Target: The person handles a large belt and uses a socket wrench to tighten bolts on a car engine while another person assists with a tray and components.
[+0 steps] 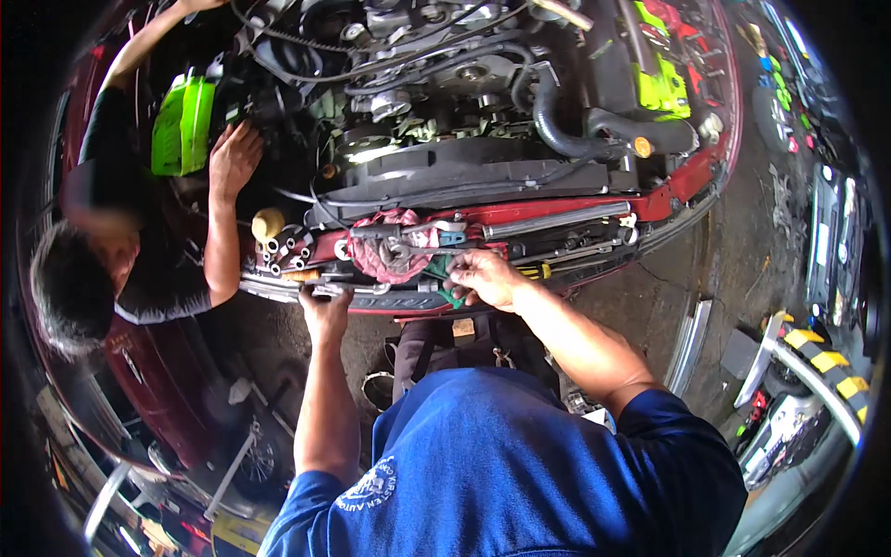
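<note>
Open engine bay of a red car (691, 181), seen from above. My left hand (325, 311) is closed over the front panel edge, gripping it. My right hand (483, 277) rests among wrenches (422, 249) laid on a red rag (390, 246); I cannot tell whether it grips 1. A co-worker's hand (234, 156) presses beside a green container (183, 125).

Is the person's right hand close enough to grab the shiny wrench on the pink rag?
Probably yes. The right hand rests on the car's front edge right beside the pink rag, and the wrench lies on top of it, uncovered. Nothing sits between them; the co-worker's hand is far off to the left.
</note>
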`<state>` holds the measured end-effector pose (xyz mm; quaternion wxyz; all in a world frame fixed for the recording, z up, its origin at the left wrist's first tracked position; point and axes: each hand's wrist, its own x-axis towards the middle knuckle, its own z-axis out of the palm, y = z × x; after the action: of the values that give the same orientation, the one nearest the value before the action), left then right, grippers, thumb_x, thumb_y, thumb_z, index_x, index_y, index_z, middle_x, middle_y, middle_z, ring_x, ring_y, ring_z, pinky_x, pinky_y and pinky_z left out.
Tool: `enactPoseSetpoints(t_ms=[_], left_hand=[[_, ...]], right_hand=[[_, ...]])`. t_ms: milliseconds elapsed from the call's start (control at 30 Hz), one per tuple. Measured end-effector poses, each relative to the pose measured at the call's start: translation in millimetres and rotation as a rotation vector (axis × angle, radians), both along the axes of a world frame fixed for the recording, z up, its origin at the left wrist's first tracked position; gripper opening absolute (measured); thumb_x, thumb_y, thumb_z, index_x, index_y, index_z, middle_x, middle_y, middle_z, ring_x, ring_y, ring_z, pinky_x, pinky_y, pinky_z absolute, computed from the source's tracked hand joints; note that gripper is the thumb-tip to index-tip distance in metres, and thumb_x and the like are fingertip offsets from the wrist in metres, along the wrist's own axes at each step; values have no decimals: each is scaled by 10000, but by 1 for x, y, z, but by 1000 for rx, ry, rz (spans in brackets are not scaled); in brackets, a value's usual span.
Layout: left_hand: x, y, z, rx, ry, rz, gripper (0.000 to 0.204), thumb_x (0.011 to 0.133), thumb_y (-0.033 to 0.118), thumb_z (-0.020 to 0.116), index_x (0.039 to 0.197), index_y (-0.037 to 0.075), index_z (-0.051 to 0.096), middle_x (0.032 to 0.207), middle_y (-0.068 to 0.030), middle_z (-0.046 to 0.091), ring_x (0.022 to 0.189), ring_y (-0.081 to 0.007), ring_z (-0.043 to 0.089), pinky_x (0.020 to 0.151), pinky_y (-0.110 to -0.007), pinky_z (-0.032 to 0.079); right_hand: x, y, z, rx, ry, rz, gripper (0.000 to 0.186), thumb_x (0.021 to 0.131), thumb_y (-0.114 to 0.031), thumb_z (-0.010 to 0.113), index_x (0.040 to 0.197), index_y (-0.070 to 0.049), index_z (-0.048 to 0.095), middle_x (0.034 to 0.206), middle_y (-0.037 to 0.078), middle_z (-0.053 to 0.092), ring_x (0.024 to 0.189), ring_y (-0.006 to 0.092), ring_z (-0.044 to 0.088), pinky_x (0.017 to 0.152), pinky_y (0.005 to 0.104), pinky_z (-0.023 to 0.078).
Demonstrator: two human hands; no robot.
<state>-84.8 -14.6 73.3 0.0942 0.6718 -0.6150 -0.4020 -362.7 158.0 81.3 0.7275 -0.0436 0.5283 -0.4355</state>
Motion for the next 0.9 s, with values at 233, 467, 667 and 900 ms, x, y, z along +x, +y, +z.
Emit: enactPoseSetpoints(t_ms=[233,467,667,900], left_hand=[[-62,36,68,1013,1259,145,791,650,25,756,1361,142,431,1261,-153,534,946,-256,591,711,-362,510],[-138,39,70,288,736,-484,125,968,138,502,1023,32,539,691,-6,529,534,-80,429,495,-212,345],[-169,40,79,614,847,-235,92,975,95,487,907,34,496,670,-16,515,519,-80,423,462,-227,333],[-174,32,44,104,562,-701,231,913,82,530,1143,92,510,764,-33,540,481,-110,408,417,-241,330]], right_hand=[[8,-18,26,-231,154,-142,178,907,-56,625,1081,-36,653,852,2,641,715,62,545,617,199,447],[5,-39,39,-448,382,-325,239,898,-113,657,1122,-46,608,887,48,667,756,111,635,642,282,565],[-11,-32,34,-435,206,-503,147,896,-5,623,1043,-10,620,1006,98,676,955,165,645,872,311,540],[-36,-42,42,-477,193,-389,232,911,-53,624,1141,-24,609,1038,87,682,972,152,643,854,291,532]])
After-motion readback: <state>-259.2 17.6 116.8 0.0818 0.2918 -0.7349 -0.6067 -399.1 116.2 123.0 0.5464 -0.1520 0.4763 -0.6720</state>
